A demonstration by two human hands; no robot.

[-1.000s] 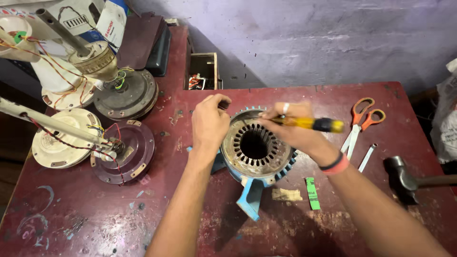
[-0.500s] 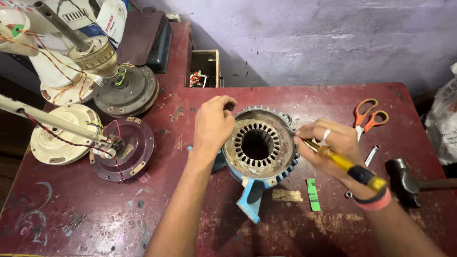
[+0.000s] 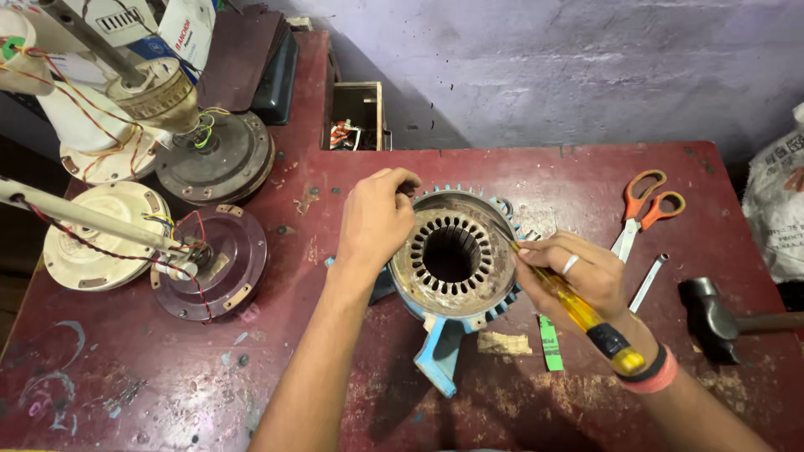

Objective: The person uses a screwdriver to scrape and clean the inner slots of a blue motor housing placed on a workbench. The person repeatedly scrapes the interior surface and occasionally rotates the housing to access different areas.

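Between hands [image 3: 374, 219], rusty slotted ring-shaped stator [image 3: 453, 254]

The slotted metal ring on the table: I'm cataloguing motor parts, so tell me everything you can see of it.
The slotted metal ring is a round, rusty-brown core with a dark centre hole and many narrow slots around it. It sits in a light blue toothed housing, lying flat on the red table. The left hand grips its left rim; the right hand puts a yellow-handled screwdriver to its right edge.
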